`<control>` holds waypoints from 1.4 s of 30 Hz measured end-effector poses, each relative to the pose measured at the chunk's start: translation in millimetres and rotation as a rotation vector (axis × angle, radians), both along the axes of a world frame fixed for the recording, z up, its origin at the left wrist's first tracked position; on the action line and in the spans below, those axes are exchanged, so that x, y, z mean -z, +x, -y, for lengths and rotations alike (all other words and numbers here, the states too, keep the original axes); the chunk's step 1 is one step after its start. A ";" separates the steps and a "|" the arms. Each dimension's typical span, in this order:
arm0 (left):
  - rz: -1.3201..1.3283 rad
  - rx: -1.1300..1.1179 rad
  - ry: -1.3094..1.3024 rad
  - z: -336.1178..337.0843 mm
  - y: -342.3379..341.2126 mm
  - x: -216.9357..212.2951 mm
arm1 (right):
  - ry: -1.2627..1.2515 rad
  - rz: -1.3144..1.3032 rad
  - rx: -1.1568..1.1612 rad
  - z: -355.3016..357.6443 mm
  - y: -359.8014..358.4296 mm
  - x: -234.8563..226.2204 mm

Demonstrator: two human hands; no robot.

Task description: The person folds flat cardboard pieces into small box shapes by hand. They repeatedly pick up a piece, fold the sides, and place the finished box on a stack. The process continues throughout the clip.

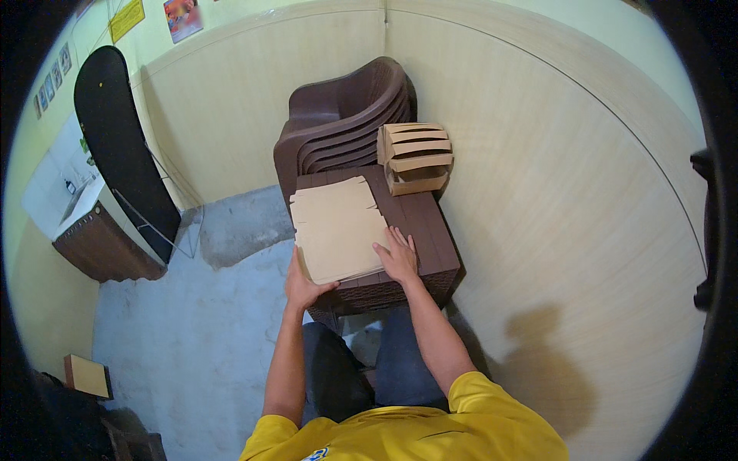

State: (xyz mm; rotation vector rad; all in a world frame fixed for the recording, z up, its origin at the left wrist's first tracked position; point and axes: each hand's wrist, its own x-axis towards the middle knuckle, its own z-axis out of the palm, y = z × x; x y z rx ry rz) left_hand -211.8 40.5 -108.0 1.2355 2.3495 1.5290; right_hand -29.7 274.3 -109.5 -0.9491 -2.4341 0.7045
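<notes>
A stack of flat, tan, die-cut cardboard box blanks (pixel 338 227) is seen at frame centre, lying on a dark brown ribbed plastic stool or low table (pixel 423 230). The left hand (pixel 304 288) is placed at the stack's lower left corner, thumb over the top sheet and fingers apparently curled under the edge; the grip looks loose and only half closed. The right hand (pixel 397 257) is laid flat and spread open on the stack's lower right edge, palm down, nothing grasped, partly on the cardboard and partly on the brown surface.

Just above and right of centre, a small pile of already folded tan cardboard boxes (pixel 415 157) is set at the far end of the same surface, touching a stack of nested dark brown plastic chairs (pixel 346 115) behind it. Judging from this, some boxes are done and a thick stack of blanks is left unfolded; the top sheet is not yet lifted clear.

Rest: a black oval board (pixel 123 146) is leaned on the wall at upper left, a white sink on a brown cabinet (pixel 73 211) is seen at the left edge, and a tan flat item (pixel 87 375) lies at lower left on the grey concrete floor (pixel 192 338). A yellow shirt (pixel 415 430) and dark trousers fill the bottom centre.
</notes>
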 end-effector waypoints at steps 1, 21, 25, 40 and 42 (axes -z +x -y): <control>0.001 -0.033 -0.043 1.0 1.2 -1.4 | 0.011 -0.040 -0.016 0.3 2.2 -0.9; -0.211 -0.131 -0.149 4.8 11.5 1.6 | 0.045 -0.271 0.186 7.8 0.9 8.5; -0.199 -0.154 -0.141 3.2 12.7 1.0 | 0.015 -0.276 0.216 12.5 2.8 2.6; -0.222 -0.143 -0.069 3.7 10.0 12.4 | -0.307 -0.519 0.172 4.0 21.5 0.4; -0.199 -0.135 -0.056 3.6 9.1 12.1 | -0.370 -0.477 0.112 0.0 28.9 -3.1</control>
